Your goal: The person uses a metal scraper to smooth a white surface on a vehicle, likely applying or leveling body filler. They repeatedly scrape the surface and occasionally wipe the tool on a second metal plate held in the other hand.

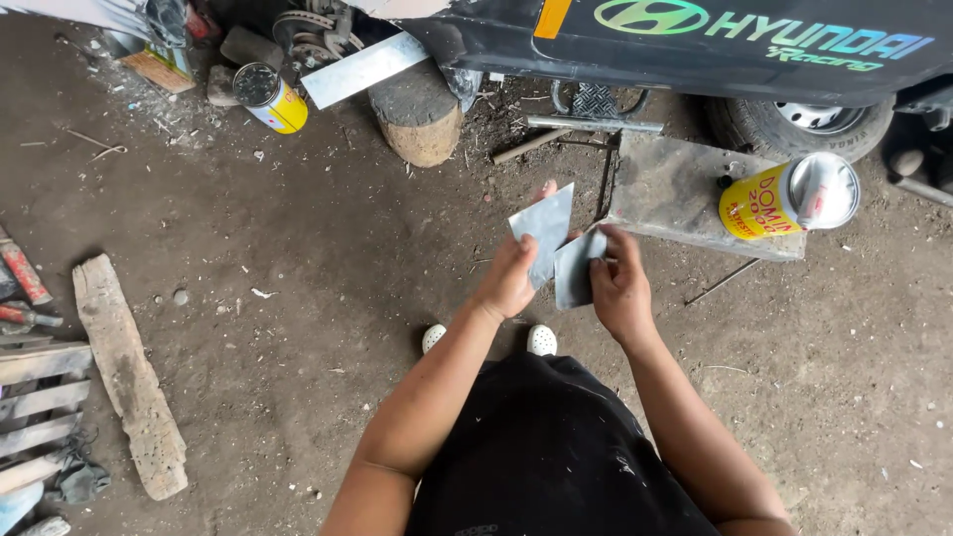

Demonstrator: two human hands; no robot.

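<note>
While the head camera looks straight down, the left hand [508,278] is closed around a flat grey scraper blade [546,230], tilted so its pointed upper corner rises toward the car. Right beside it, the right hand [620,288] grips a second grey scraper [576,268], darker, its edge overlapping the first one's lower edge; both sit above the dirt floor [328,248], in front of the person's white shoes [541,340]. Just past the hands lies a grey metal plate [675,194] on the ground, and a yellow can [789,197] lies on its side on that plate's far end. Another yellow can [270,97] stands well off to the left, near a wooden stump [417,119]. Over at the left edge, a rough wooden plank [129,377] lies on the dirt.
</note>
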